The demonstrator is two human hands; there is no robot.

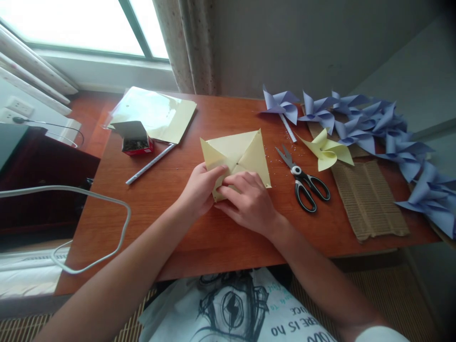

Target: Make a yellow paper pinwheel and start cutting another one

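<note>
A pale yellow paper square (239,151), creased along its diagonals, lies in the middle of the wooden table (171,223). My left hand (201,189) pinches its near left corner, folding it toward the centre. My right hand (249,202) presses down on the near edge of the same sheet, fingers bent over the fold. Both hands touch each other over the paper's near part, which they hide.
Black-handled scissors (302,179) lie right of the paper. A yellow pinwheel (328,151), several purple pinwheels (374,123) and corrugated cardboard (368,199) fill the right side. At left are a stick (151,164), a small open box (136,139) and a pack of yellow sheets (156,114).
</note>
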